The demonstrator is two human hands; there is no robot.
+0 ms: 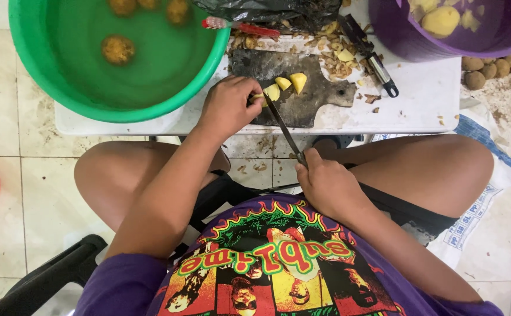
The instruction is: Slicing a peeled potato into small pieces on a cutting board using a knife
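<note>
Green basin (150, 88) of water, left on white table (413, 105). Dark cutting board (302, 99) beside it, bearing yellow potato pieces (290, 82). Left hand (227, 108), fingers clamped on one piece. Right hand (328, 187), fingers closed round knife (282, 126).

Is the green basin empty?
No. The green basin holds water with several round brown potatoes in it, beside the dark cutting board.

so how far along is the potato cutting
Done: peeled pieces sit in the purple tub, peelings heaped behind the board. In hand: left hand steadies a potato piece while right hand works the knife. Left: unpeeled potatoes, more in the green basin.
</note>
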